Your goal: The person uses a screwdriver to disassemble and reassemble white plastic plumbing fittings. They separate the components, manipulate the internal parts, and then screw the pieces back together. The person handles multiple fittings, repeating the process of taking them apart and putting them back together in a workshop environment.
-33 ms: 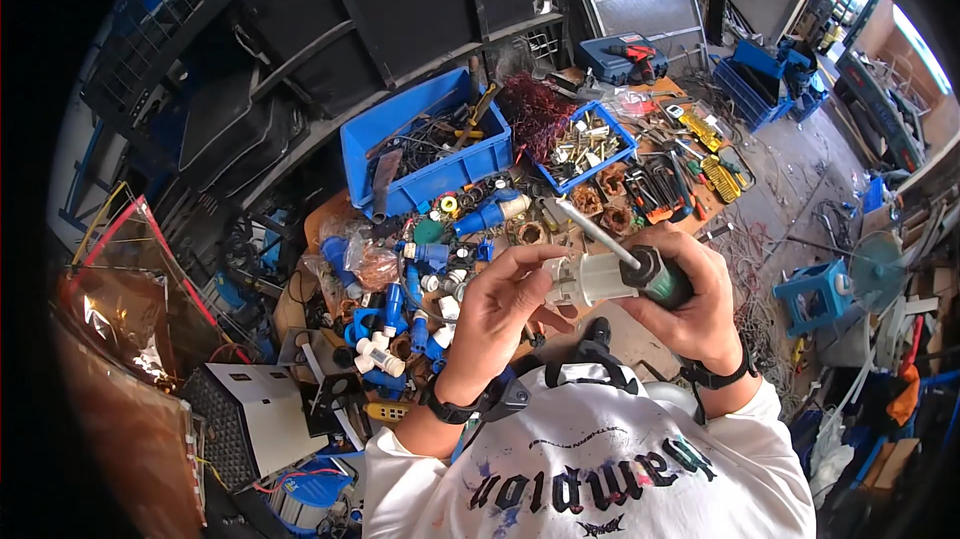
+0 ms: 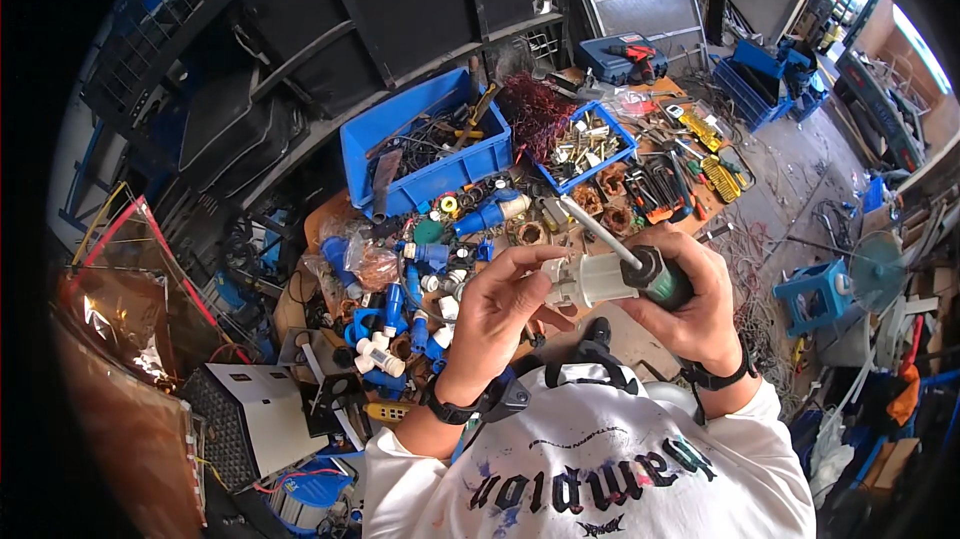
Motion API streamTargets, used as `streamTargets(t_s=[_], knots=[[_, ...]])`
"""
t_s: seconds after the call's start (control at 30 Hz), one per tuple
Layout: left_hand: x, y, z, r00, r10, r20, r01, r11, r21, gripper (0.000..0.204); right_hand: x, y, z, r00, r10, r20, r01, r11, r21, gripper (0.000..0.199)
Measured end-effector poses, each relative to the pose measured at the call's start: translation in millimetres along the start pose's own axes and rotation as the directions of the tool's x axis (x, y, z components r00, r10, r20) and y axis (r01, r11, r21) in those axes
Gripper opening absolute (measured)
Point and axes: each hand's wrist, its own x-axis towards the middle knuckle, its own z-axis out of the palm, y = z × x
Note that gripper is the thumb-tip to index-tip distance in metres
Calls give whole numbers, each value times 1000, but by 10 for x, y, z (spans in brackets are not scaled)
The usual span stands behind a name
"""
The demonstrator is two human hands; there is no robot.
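Observation:
My left hand (image 2: pixel 494 311) is closed around one end of a translucent whitish plastic cylinder (image 2: pixel 598 280), which looks like a connector housing, with thumb and fingers on either side. In my right hand (image 2: pixel 704 301) is a screwdriver (image 2: pixel 603 232) with a dark green and black handle and a long pale shaft. The shaft slants up and left, passing above the cylinder, and its tip is away from it. The cylinder's right end meets the handle and my right fingers; whether those fingers also grip it I cannot tell. Both hands are over the bench's near edge.
Blue and white plug fittings (image 2: pixel 428 257) crowd the bench's left side. Behind stand a large blue bin (image 2: pixel 400 201) of metal parts and a smaller blue tray (image 2: pixel 570 182) of brass pieces. Hand tools (image 2: pixel 672 187) lie at right; a red drill (image 2: pixel 634 52) rests on a blue case.

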Motion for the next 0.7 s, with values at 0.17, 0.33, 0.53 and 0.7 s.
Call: streamTargets(t_s=[0.17, 0.33, 0.53, 0.7], knots=[[-17, 9, 7, 999, 25, 26, -22, 994, -107, 31, -12, -5, 17, 999, -35, -24, 35, 999, 16, 38], [-24, 23, 1, 993, 120, 16, -117, 984, -137, 38, -60, -27, -25, 994, 56, -98, -50, 997, 64, 38], [-19, 20, 17, 982, 190, 21, -189, 982, -17, 45, -74, -45, 66, 982, 141, -126, -137, 990, 41, 38], [-4, -15, 4, 942, 334, 13, -333, 935, 123, 46, -74, -75, 118, 967, 217, -134, -206, 975, 86, 38]])
